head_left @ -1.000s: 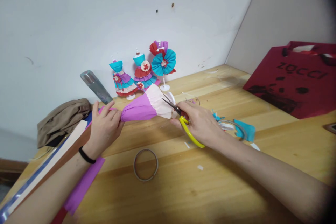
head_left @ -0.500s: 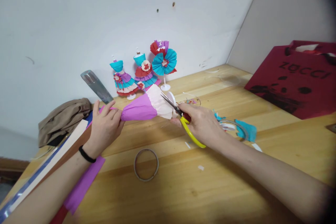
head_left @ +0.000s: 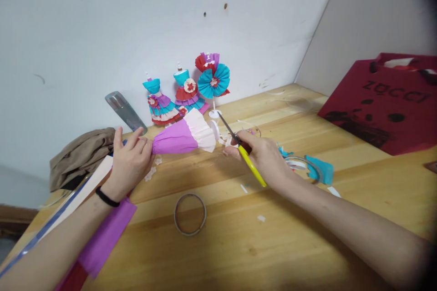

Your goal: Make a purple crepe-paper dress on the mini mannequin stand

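Note:
My left hand [head_left: 132, 158] is closed on the narrow end of a small paper doll dress [head_left: 177, 137], purple with a gathered cream ruffle at its wide end. The dress lies on its side in the air, its white round stand base [head_left: 214, 130] pointing right. My right hand [head_left: 261, 157] grips yellow-handled scissors [head_left: 251, 167] whose dark blades point up and left, apart from the dress. The blades look closed together.
Finished paper dresses [head_left: 160, 104] on stands and a grey-green bottle [head_left: 124, 111] are at the wall. A tape roll [head_left: 190, 214] lies in front; purple paper [head_left: 109, 236] and brown cloth [head_left: 82, 154] lie left. Blue scraps [head_left: 321, 169] and a red bag [head_left: 385, 104] are right.
My left hand has moved slightly left with the dress, away from the scissors. The scissors have come off the ruffle and their handles have drawn together.

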{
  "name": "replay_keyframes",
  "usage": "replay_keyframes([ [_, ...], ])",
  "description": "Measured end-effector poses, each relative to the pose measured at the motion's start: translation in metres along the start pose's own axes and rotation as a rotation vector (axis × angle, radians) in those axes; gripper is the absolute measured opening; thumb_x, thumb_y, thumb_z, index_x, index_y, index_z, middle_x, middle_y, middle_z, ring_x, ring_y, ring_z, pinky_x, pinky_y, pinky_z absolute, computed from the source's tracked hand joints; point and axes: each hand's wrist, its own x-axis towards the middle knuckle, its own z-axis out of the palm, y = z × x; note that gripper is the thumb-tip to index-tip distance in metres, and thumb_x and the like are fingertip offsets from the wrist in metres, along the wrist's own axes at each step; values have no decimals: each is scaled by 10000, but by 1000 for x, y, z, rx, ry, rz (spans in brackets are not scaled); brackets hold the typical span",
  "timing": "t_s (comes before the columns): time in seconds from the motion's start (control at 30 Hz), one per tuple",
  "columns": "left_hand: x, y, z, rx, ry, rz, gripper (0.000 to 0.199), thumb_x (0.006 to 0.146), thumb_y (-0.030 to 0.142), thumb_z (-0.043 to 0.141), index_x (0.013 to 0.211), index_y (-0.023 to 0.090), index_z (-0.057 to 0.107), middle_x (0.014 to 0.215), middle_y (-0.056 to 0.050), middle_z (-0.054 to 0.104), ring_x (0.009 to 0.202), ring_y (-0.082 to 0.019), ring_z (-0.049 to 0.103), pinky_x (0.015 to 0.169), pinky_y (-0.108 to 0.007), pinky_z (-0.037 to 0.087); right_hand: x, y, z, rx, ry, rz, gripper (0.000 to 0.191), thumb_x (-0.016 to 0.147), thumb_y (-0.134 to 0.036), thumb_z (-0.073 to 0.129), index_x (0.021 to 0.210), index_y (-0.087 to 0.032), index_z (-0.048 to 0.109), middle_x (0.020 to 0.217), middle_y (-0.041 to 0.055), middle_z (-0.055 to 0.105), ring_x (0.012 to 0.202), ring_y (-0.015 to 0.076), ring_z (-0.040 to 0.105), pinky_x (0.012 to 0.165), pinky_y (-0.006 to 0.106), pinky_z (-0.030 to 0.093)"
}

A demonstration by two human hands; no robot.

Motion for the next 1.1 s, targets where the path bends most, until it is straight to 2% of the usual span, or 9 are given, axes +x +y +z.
replay_keyframes([
  [0.13,4,-20,3,70,-6,60,206,907,104,486,911,155,685,893,-156,743,1185,-385,633,1068,-751,322,1,-1,2,84,-67,13,358,917,-487,466,718,-200,549,600,7,513,561,145,472,557,252,322],
  [0.3,28,-52,4,104,-26,83,336,933,53,369,897,206,667,952,-115,723,1296,-320,558,1119,-721,277,-5,-3,15,118,-268,9,331,900,-449,484,689,-197,521,603,8,521,585,152,508,564,255,318],
  [0.43,63,-64,4,-124,-107,70,292,935,113,373,922,189,654,921,-94,696,1369,-298,461,1153,-730,172,-14,-8,25,6,-507,2,350,919,-467,496,709,-194,555,603,16,555,564,154,511,549,258,282],
  [0.57,98,-63,4,-244,-256,126,264,890,158,473,667,225,596,644,-40,587,1302,-298,484,1200,-659,105,-21,-14,31,-79,-637,-1,333,934,-464,533,774,-188,627,664,48,643,614,171,583,556,253,279],
  [0.67,119,-52,1,-123,-455,186,370,802,23,496,492,223,467,575,-27,557,1116,-296,586,1205,-626,65,-24,-14,33,-87,-686,-37,322,944,-446,546,797,-178,647,730,71,690,670,184,633,574,248,297],
  [0.73,132,-41,-4,39,-636,223,360,792,-21,483,511,201,505,701,-55,653,1052,-291,610,1189,-618,115,-25,-12,35,-86,-700,-77,301,945,-430,555,818,-176,654,764,75,705,693,190,647,574,248,296],
  [0.9,166,-21,-20,84,-865,162,252,659,-83,628,566,150,598,838,-88,724,970,-320,650,1081,-633,278,-26,-9,37,-56,-710,-120,252,944,-385,567,831,-176,650,782,60,704,701,181,646,584,245,302],
  [1.0,179,-23,-27,77,-997,101,263,548,-19,785,521,157,591,713,-53,686,909,-329,641,971,-578,410,-25,-9,37,-60,-716,-105,267,942,-401,575,824,-175,653,768,55,698,688,177,641,576,246,294],
  [1.1,187,-33,-30,22,-1125,32,297,565,65,822,451,165,566,491,5,556,727,-252,604,829,-455,492,-25,-11,37,-106,-727,-99,253,920,-409,617,829,-177,663,757,51,704,687,180,648,562,246,271],
])
